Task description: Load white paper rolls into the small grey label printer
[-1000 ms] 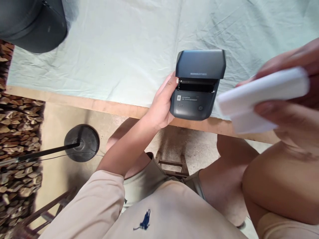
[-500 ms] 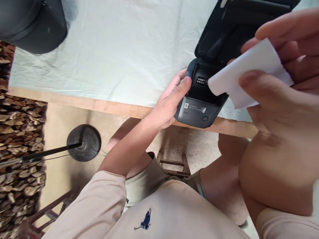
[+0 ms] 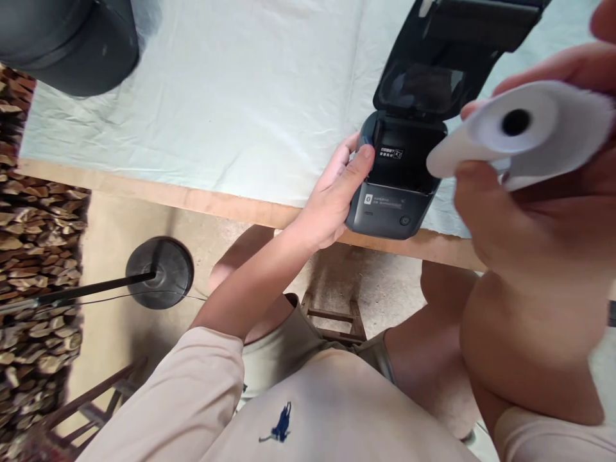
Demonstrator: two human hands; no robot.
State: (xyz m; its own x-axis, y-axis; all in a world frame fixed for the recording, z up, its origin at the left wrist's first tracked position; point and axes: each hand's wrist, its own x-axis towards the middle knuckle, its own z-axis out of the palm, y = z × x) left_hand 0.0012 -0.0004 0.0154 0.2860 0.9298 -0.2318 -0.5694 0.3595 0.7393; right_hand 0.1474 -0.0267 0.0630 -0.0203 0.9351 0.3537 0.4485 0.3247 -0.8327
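A dark portable label printer (image 3: 385, 215) rests at the table's front edge, its lid (image 3: 433, 70) swung up and its paper bay bare. My left hand (image 3: 337, 192) grips the printer's left side, thumb on the rim of the bay. To the right, my right hand (image 3: 534, 212) holds a white paper roll (image 3: 491, 128) between thumb and fingers. The roll's end with its dark core hole faces me, and a loose tail of paper hangs on its right. It is apart from the printer, just right of the bay.
A pale cloth (image 3: 231, 96) covers the wooden table (image 3: 192, 202). A black cylindrical container (image 3: 72, 45) stands at the far left. Below are a round stand base (image 3: 160, 273) with a pole, a wooden stool (image 3: 337, 321) and stacked firewood (image 3: 38, 276).
My right hand has turned the paper roll so its end and core hole now show, and moved it slightly right, uncovering the bay. My left hand keeps its hold on the printer.
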